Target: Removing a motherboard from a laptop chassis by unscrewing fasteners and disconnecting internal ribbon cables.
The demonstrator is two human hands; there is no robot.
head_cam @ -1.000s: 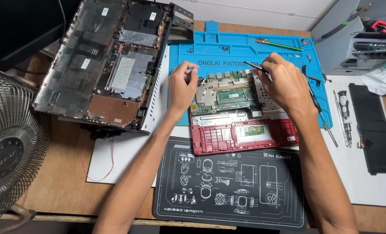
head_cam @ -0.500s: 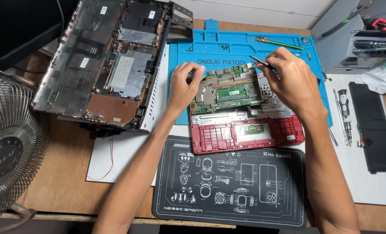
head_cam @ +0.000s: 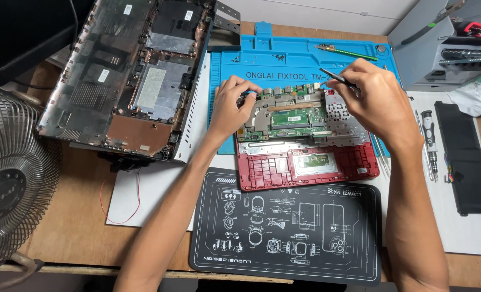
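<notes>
Far out beyond the left hand [head_cam: 232,111], at the edge of the wooden surface [head_cam: 73,216], stands a wire-grilled fan [head_cam: 8,184]. Nearer, just outward of that hand and its forearm, a dark laptop bottom cover [head_cam: 127,81] lies inside-up on white paper, with a thin red wire [head_cam: 122,208] curling below it.

The left hand rests on the near-left corner of the green circuit board [head_cam: 292,114], its fingers curled together and pinched against the board's edge; whether they grip a small part there cannot be told. The board sits in the open red laptop shell [head_cam: 308,162], which lies between the two hands, partly on a blue repair mat [head_cam: 284,59] and partly above a black mat with white diagrams [head_cam: 286,227] that lies toward the person from both hands.

The right hand [head_cam: 378,105] hovers over the board's right end, fingers closed around a slim dark tool [head_cam: 335,78] whose tip points up and left, away from the board. Beyond this hand, on the blue mat, lies a green-handled tool [head_cam: 348,52]. Just outward of the right wrist lie tweezers [head_cam: 380,151] and a screwdriver [head_cam: 429,140], then a flat black battery [head_cam: 465,157]. Farther up sits a grey tool tray [head_cam: 446,43].
</notes>
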